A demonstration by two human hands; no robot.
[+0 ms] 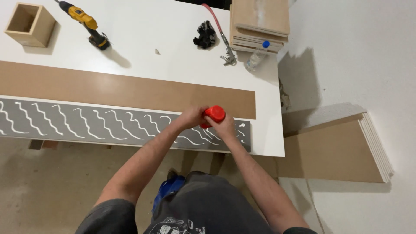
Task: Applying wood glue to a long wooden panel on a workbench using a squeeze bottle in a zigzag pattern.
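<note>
- The white surface stretches away beyond both hands.
- A long grey panel with white wavy glue lines runs left from the hands, its long axis crosswise to the person.
- A brown board lies just past it, parallel.
- Stacked boards sit far ahead to the right; more lean against the wall, right of the hands.
- A yellow drill and a small wooden box lie far ahead, left.
- The red bottle sits between both hands over the panel's right end.
- The left hand and right hand both wrap it, equally near.
</note>
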